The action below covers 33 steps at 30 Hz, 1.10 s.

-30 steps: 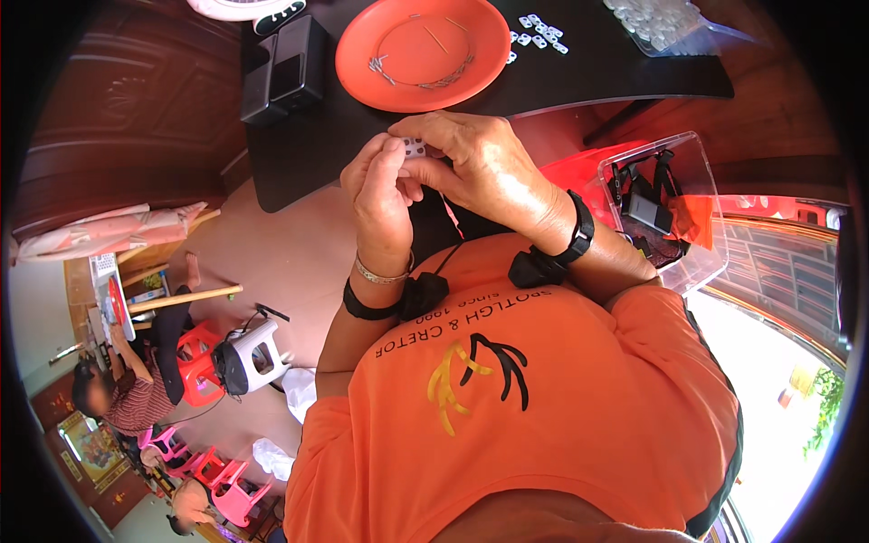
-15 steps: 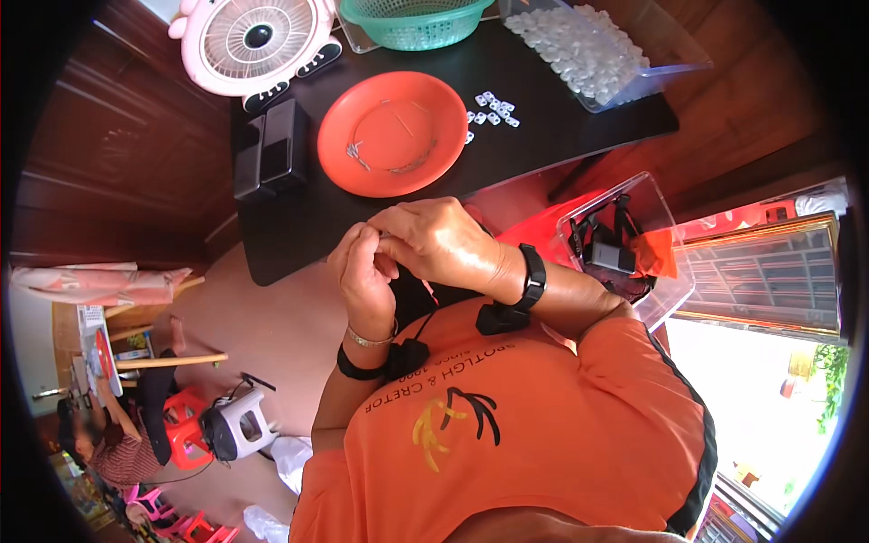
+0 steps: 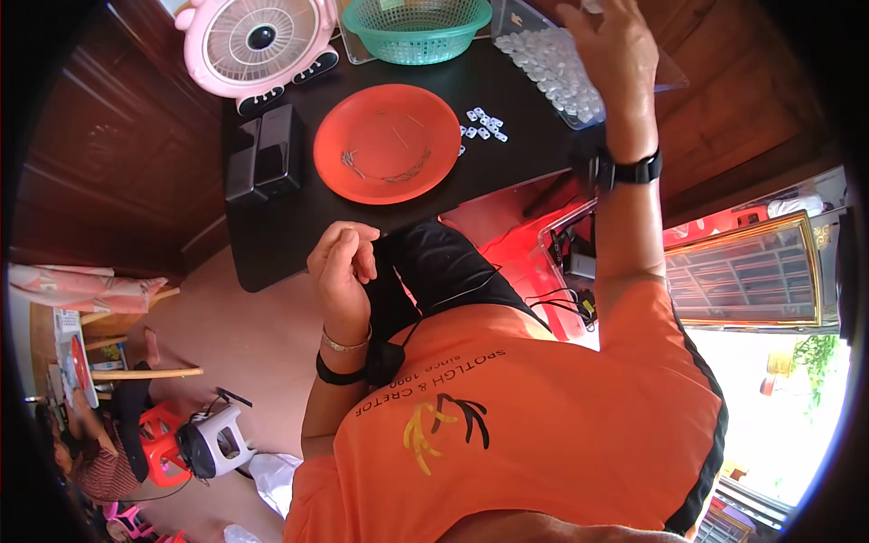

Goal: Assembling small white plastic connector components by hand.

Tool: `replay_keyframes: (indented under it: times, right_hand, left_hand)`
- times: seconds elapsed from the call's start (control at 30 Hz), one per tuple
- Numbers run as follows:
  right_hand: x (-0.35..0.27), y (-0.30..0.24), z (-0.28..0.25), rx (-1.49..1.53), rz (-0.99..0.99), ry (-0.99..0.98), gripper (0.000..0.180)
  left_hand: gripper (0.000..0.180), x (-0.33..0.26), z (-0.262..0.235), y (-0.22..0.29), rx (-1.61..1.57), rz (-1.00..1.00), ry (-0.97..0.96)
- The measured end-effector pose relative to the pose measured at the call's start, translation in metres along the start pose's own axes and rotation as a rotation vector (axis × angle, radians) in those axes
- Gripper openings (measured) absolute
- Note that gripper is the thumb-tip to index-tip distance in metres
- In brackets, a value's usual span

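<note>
My right hand (image 3: 620, 59) is raised at the top edge, over the clear plastic box (image 3: 587, 123) of small translucent white pieces (image 3: 548, 72). A small translucent white piece (image 3: 590, 5) shows between its fingers, partly cut off by the picture edge. In front of the table, near my lap, my left hand (image 3: 342, 271) is closed with fingers curled and thumb pressed in; what it holds, if anything, is hidden. Beyond it an orange plate (image 3: 380, 136) carries thin silver pin-like bits (image 3: 398, 174). Several white pieces with dark marks (image 3: 482, 125) lie right of the plate.
A pink fan (image 3: 261, 41) and green basket (image 3: 416, 36) stand at the back of the black table (image 3: 272, 244). Two black boxes (image 3: 262, 149) sit left of the plate. Below the table's right side is a clear bin (image 3: 570, 253) with black gear. A person (image 3: 104, 462) sits far left.
My hands have come apart. The right one has swung up and right from beside the left hand to above the clear box. My left hand stays near my lap, slightly left and lower.
</note>
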State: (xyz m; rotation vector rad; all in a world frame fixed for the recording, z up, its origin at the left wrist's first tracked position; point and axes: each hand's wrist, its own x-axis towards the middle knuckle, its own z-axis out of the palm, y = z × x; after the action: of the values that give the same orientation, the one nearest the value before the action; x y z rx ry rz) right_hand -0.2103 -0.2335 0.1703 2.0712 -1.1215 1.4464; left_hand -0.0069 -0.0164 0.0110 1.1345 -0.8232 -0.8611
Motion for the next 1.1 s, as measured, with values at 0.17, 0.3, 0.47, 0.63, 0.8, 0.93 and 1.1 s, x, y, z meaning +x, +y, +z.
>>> replay_keyframes:
  times: [0.17,0.3,0.47,0.63,0.8,0.93,1.1]
  right_hand:
    - [-0.019,0.034,0.048,0.086,-0.07,-0.176,0.017]
    - [-0.063,0.031,0.089,0.331,-0.038,-0.836,0.022]
    - [-0.1,0.047,0.121,0.124,-0.133,-0.998,0.021]
    - [-0.102,0.044,0.13,0.089,-0.145,-1.016,0.018]
    - [-0.105,0.046,0.14,0.126,-0.166,-1.009,0.015]
    - [-0.107,0.045,0.14,0.203,-0.139,-0.936,0.013]
    - [-0.096,0.027,0.109,0.401,0.069,-0.822,0.015]
  left_hand:
    - [0.028,0.0,-0.005,-0.002,-0.005,-0.019,-0.007]
    - [0.027,0.001,-0.01,-0.003,-0.011,-0.036,-0.009]
    - [0.026,0.0,-0.01,-0.003,-0.023,-0.091,0.002]
    - [0.026,0.0,-0.01,-0.005,-0.015,-0.105,-0.005]
    - [0.026,-0.001,-0.006,-0.007,-0.01,-0.107,-0.024]
    - [0.025,-0.002,-0.004,-0.006,-0.005,-0.085,-0.07]
    - [0.026,0.0,-0.004,-0.003,0.061,-0.096,-0.098]
